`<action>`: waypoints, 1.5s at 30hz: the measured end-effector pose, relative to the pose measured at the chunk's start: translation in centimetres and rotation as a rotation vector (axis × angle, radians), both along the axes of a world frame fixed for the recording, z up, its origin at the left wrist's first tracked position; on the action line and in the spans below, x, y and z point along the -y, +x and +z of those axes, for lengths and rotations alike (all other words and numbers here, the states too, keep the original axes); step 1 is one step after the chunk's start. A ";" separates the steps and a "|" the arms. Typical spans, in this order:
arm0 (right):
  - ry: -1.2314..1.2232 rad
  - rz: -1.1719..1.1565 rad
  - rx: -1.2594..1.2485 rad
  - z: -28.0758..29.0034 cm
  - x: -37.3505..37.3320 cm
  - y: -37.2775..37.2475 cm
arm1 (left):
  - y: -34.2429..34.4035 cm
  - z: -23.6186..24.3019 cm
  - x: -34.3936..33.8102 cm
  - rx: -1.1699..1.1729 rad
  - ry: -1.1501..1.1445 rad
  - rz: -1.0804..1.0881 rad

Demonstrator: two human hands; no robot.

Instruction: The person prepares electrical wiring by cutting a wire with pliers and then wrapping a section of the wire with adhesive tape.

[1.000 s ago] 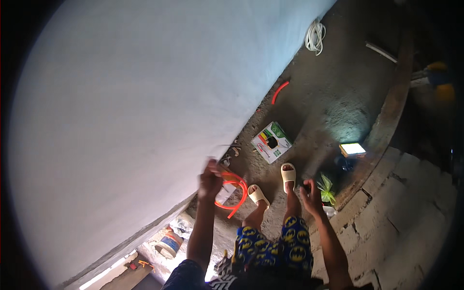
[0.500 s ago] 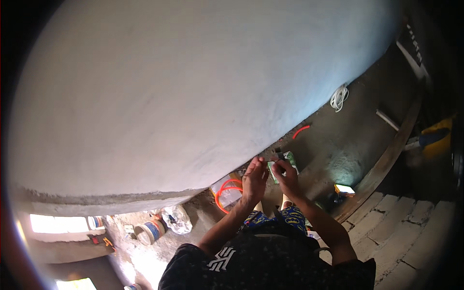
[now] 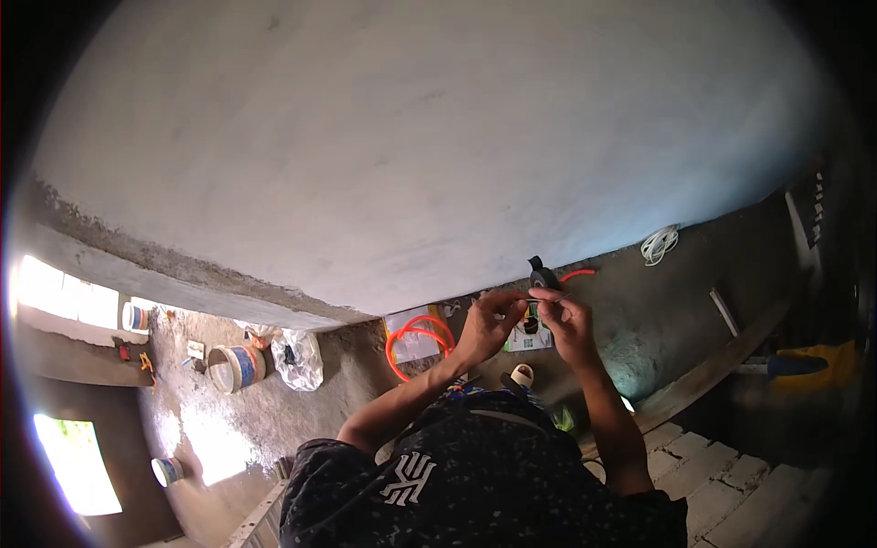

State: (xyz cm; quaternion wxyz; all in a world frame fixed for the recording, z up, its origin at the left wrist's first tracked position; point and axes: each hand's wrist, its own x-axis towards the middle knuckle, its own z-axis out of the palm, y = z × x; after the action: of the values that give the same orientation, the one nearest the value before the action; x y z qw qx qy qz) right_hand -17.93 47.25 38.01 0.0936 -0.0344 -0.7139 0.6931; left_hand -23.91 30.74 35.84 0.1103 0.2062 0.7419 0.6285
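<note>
My left hand (image 3: 490, 321) and my right hand (image 3: 569, 326) are raised close together in front of my body, fingertips nearly meeting. Both pinch a short thin piece (image 3: 530, 300) that looks like a wire and runs between them. Just beyond the right fingertips is a black roll of tape (image 3: 544, 278) with a loose end sticking up; whether the fingers grip it or it hangs from the thin piece is unclear. Below the hands, partly hidden, a green and white box (image 3: 530, 342) lies on the floor.
A large pale plastered wall (image 3: 384, 164) rises ahead. Along its foot lie orange tubing (image 3: 393, 352), a short orange tube piece (image 3: 577, 273) and a coiled white cable (image 3: 660, 245). At left are a bucket (image 3: 236, 367) and a clear plastic bag (image 3: 299, 360). Pale blocks (image 3: 699, 470) stand at lower right.
My view has turned, so the wall and floor items sit differently. The hands have moved slightly apart, and the black tape roll now shows beyond the right fingers.
</note>
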 end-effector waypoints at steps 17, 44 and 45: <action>-0.183 0.046 -0.202 3.7 -2.1 -0.4 | 0.6 4.6 1.1 0.532 0.386 -0.328; 0.217 0.076 0.290 -1.9 -4.0 9.7 | -2.0 -6.7 19.3 0.469 0.093 0.361; 0.198 0.053 0.277 -1.3 -3.3 9.6 | -2.3 -7.3 18.9 0.451 0.075 0.372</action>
State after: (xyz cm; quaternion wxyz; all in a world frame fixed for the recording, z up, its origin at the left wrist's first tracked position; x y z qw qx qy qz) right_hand -8.36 50.57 36.72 -0.0210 -0.1011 -0.7855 0.6102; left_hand -26.23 11.85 28.49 0.1475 -0.0739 0.6999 0.6949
